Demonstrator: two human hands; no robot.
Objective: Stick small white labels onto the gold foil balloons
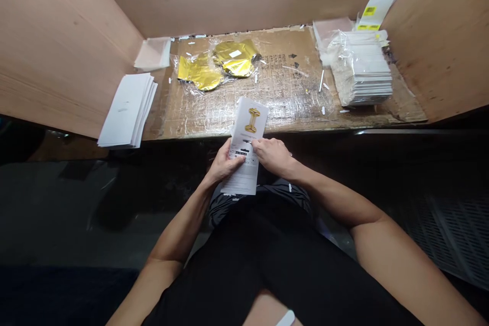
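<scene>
A white folded printed card (244, 178) with a gold balloon figure on its upper part is held over my lap, in front of the table edge. My left hand (225, 163) grips its left side, thumb on the printed face. At the card's right edge, my right hand (273, 154) has its fingers curled together, the tips touching the face beside a dark hanging slot (245, 150). Whatever those fingertips pinch is too small to make out. Small white punched-out bits (290, 188) lie on my clothes.
Cardboard (244, 107) covers the table between wooden side panels. On it lie gold foil balloons (200, 72) in clear bags, a stack of white cards (126, 109) at left, and a thick stack of white packs (370, 71) at right. Clear bags (153, 54) and white scraps are scattered about.
</scene>
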